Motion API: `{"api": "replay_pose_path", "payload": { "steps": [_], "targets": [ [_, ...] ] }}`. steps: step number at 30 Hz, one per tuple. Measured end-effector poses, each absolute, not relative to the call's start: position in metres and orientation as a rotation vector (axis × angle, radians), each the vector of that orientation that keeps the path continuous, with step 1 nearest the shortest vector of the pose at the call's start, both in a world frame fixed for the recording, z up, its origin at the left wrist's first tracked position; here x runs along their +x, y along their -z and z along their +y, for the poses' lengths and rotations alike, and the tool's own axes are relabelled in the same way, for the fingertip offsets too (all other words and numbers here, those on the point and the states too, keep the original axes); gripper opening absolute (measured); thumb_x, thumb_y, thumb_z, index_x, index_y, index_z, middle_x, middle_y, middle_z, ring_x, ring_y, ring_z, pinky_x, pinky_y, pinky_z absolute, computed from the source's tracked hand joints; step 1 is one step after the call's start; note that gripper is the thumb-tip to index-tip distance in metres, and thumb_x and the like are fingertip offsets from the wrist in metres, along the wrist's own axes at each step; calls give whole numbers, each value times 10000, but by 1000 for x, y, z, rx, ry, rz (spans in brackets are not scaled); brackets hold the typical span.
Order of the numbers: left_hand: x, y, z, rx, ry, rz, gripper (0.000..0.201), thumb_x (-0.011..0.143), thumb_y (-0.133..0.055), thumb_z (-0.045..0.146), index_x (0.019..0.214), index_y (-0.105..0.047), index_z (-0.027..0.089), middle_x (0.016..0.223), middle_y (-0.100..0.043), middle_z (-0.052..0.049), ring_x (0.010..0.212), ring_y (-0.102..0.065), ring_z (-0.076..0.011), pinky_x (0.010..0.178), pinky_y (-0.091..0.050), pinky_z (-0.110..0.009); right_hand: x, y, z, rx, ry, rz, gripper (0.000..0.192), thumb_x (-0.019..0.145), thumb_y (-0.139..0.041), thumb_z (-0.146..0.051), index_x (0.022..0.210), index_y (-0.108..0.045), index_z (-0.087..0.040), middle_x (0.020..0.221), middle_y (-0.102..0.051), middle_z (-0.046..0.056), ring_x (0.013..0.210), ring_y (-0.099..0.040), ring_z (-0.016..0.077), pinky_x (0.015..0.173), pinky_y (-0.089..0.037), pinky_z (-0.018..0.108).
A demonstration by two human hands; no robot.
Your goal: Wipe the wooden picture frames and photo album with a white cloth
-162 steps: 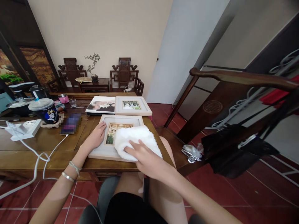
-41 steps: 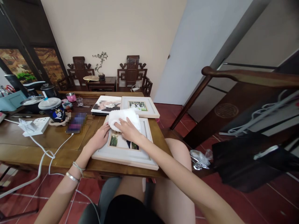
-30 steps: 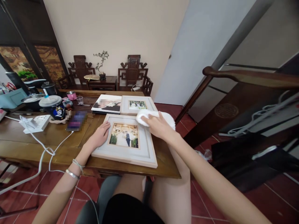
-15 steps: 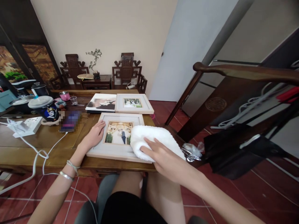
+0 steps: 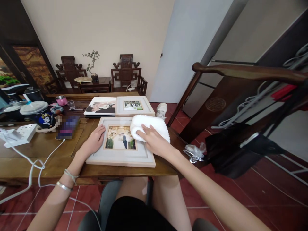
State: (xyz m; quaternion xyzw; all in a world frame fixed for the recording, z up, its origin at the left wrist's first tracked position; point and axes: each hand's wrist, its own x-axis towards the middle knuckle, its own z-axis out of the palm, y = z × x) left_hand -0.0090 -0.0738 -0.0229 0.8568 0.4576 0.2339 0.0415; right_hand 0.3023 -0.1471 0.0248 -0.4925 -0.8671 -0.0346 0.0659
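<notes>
A pale wooden picture frame (image 5: 122, 158) with a wedding photo (image 5: 120, 137) lies flat at the table's front edge. On its left border rests my left hand (image 5: 95, 141), open, fingers extended and holding nothing. My right hand (image 5: 154, 138) grips a fluffy white cloth (image 5: 156, 123) and presses it on the upper right part of the frame. The cloth hides that corner and hangs past the frame's right side.
Behind lie a second picture frame (image 5: 137, 112) and a white photo album (image 5: 101, 107). A lidded cup (image 5: 43, 117), a phone (image 5: 68, 126) on a cable and a power strip (image 5: 22, 134) occupy the left. A wooden chair (image 5: 214, 104) stands right.
My right hand has moved the cloth away from me, from the frame's lower right to its upper right. My left hand stays on the left border. The view has shifted slightly.
</notes>
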Motion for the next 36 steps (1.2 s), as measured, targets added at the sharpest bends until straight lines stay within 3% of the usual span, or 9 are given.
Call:
{"api": "replay_pose_path", "payload": {
  "steps": [10, 18, 21, 28, 32, 36],
  "targets": [
    [-9, 20, -74, 2606, -712, 1415, 451, 924, -368, 239, 1268, -610, 77, 1390, -585, -181, 1402, -444, -289, 1187, -340, -513, 296, -27, -152, -1531, 108, -2563, 591, 733, -360, 87, 1272, -530, -85, 1310, -568, 236, 1423, -348, 339, 1129, -277, 522],
    [-10, 20, -72, 2598, -719, 1387, 447, 920, -381, 238, 1272, -612, 88, 1389, -586, -176, 1401, -442, -299, 1186, -337, -522, 292, -50, -217, -1427, -148, -2667, 551, 703, -373, 53, 1182, -561, -144, 1233, -595, 183, 1249, -513, 295, 1077, -350, 480],
    [-10, 21, -71, 2595, -736, 1384, 441, 924, -381, 239, 1276, -611, 104, 1393, -586, -164, 1401, -443, -294, 1188, -334, -523, 294, -47, -204, -1461, -132, -2627, 568, 683, -370, 54, 1184, -552, -145, 1201, -589, 176, 1115, -561, 290, 1002, -401, 453],
    [-10, 24, -72, 2588, -748, 1387, 431, 931, -380, 244, 1266, -612, 103, 1402, -575, -170, 1395, -449, -294, 1191, -331, -518, 303, -29, -133, -1463, -7, -2458, 565, 680, -341, 60, 1172, -536, -137, 1042, -643, 156, 1011, -563, 317, 879, -431, 428],
    [-11, 25, -71, 2604, -756, 1381, 438, 929, -370, 236, 1272, -601, 95, 1404, -571, -175, 1399, -445, -289, 1188, -337, -524, 301, -26, -138, -1433, 25, -2497, 608, 668, -344, 73, 1214, -528, -120, 1122, -644, 172, 1132, -560, 311, 993, -388, 469],
    [-10, 26, -70, 2614, -737, 1379, 440, 931, -362, 231, 1278, -596, 96, 1407, -568, -176, 1402, -442, -285, 1189, -334, -523, 296, -29, -177, -1424, -41, -2593, 610, 685, -360, 65, 1250, -531, -88, 1314, -566, 238, 1346, -447, 305, 1125, -283, 515]
  ]
}}
